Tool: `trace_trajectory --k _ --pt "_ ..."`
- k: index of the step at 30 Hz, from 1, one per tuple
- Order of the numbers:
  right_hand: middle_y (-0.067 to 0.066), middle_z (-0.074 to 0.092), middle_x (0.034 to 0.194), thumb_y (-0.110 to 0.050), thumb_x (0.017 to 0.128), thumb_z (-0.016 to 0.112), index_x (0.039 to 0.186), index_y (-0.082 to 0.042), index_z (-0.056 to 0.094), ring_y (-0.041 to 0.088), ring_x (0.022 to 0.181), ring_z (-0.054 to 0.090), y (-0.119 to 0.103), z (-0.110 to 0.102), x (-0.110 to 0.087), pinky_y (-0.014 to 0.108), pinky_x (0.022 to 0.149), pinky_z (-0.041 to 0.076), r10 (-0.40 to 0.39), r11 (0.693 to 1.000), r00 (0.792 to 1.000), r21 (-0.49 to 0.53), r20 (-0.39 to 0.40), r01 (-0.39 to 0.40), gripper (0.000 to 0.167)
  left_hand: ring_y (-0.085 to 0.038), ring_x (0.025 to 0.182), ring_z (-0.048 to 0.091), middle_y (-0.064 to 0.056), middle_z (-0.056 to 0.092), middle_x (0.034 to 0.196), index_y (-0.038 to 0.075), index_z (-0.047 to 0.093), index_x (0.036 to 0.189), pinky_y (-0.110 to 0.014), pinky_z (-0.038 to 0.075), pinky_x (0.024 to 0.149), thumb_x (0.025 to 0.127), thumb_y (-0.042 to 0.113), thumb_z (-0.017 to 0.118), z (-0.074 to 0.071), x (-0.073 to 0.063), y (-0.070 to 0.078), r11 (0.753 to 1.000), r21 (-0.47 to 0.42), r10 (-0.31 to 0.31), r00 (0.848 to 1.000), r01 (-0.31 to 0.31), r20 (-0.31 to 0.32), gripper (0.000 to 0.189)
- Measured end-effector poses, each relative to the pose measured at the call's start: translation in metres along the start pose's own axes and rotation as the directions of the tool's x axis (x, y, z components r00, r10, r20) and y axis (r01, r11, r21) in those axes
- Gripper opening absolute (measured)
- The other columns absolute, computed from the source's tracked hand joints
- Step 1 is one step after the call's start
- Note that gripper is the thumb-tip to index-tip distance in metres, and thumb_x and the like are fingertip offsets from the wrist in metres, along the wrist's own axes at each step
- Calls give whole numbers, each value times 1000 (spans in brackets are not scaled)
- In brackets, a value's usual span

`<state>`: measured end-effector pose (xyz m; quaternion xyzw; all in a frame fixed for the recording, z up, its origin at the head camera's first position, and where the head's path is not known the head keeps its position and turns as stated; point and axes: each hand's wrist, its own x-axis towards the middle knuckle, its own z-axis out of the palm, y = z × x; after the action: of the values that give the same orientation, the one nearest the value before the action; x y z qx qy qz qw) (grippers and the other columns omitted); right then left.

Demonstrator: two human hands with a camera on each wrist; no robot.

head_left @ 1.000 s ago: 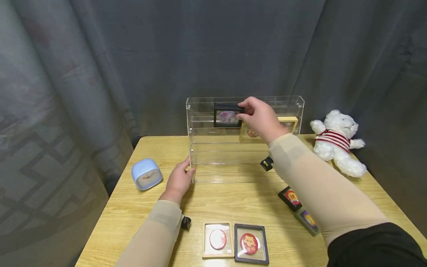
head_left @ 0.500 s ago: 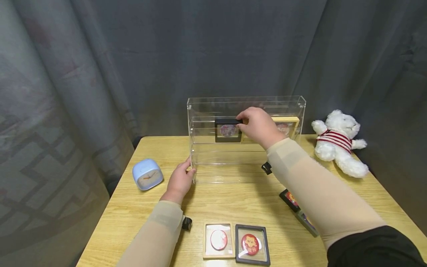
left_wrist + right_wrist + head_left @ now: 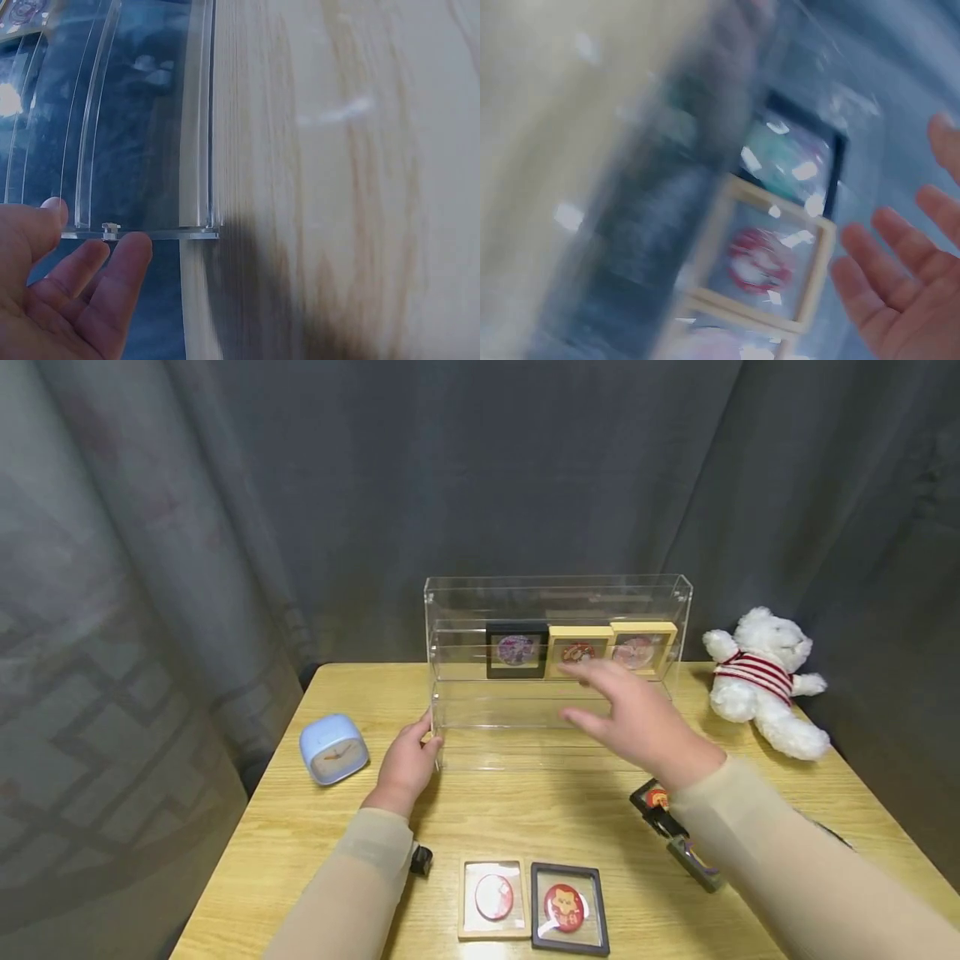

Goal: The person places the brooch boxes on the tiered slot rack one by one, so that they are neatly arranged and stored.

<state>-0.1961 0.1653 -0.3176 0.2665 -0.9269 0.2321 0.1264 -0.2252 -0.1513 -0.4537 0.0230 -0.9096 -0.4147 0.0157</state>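
Observation:
A clear acrylic display shelf (image 3: 495,714) stands upright at the back of the wooden table. My left hand (image 3: 406,766) holds its left side panel low down; in the left wrist view the thumb lies on one side of the panel edge and the fingers on the other. On one tier stand a black-framed badge (image 3: 517,652) and two light wood-framed badges, the middle one (image 3: 579,652) and the right one (image 3: 642,647), side by side. My right hand (image 3: 637,718) is in front of the shelf, fingers spread and holding nothing. In the right wrist view the picture is blurred.
A wood-framed badge (image 3: 493,899) and a dark-framed badge (image 3: 567,907) lie flat at the front. Two more frames, one black (image 3: 647,797) and one grey (image 3: 696,870), lie partly behind my right arm. A blue clock (image 3: 333,750) sits left, a white teddy bear (image 3: 765,681) right.
My right hand lowered the black-framed badge onto the tier left of the wood-framed ones, let go, and moved down and right. The left hand has stayed on the shelf.

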Motion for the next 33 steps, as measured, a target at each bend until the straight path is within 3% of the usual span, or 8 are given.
trace_trajectory --k 4,8,12,15,20,23,28,33 --pt "6 59 131 -54 80 77 147 -18 49 22 101 62 3 27 -63 44 80 54 32 999 984 4 172 -34 81 -35 125 51 -14 48 145 32 36 154 -53 39 104 101 26 59 -3 0 2 1000 19 8 1000 -8 -4 58" --pt "7 56 132 -66 72 76 149 -14 45 19 95 62 6 55 -113 37 71 53 99 989 927 65 362 -131 98 -33 117 56 -13 49 144 32 36 154 -52 44 100 101 24 60 -2 1 3 1000 19 17 1000 -17 -5 59" --pt "7 53 136 -71 64 75 147 -6 46 26 108 59 8 74 -144 45 83 53 101 982 877 96 470 -164 109 -31 113 58 -12 50 144 32 36 154 -51 45 98 101 24 60 0 1 4 1000 15 11 1000 -11 -6 59" --pt "7 51 137 -75 61 73 142 -5 52 30 120 52 9 84 -155 49 91 49 88 982 864 101 496 -158 109 -31 112 58 -11 50 143 32 37 154 -51 45 98 101 24 60 1 0 4 1000 11 0 1000 0 -12 58" --pt "0 54 130 -74 60 75 127 -13 62 27 117 51 12 92 -163 48 93 48 77 982 892 119 445 -144 92 -31 115 57 -10 50 144 32 37 154 -50 45 97 102 25 59 2 -2 3 1000 7 -7 1000 7 -7 58" --pt "-4 57 125 -67 58 82 125 -17 60 23 114 53 14 93 -164 49 94 47 116 963 897 174 427 -207 87 -31 117 56 -12 50 144 30 37 154 -49 46 96 102 25 59 1 -3 4 1000 5 -1 1000 1 -9 57" --pt "-7 60 92 -41 66 90 125 -18 58 11 82 57 22 88 -159 32 69 52 183 889 897 322 403 -326 70 -32 114 58 -15 49 144 28 37 155 -49 47 94 102 23 59 -1 -4 5 1000 7 11 1000 -11 -9 57" --pt "-8 57 82 -24 72 89 119 -20 62 7 73 54 36 77 -149 26 59 49 219 884 945 361 243 -298 54 -33 117 56 -14 49 144 29 37 154 -50 46 97 102 23 59 -2 -3 5 1000 4 3 1000 -3 -1 57"
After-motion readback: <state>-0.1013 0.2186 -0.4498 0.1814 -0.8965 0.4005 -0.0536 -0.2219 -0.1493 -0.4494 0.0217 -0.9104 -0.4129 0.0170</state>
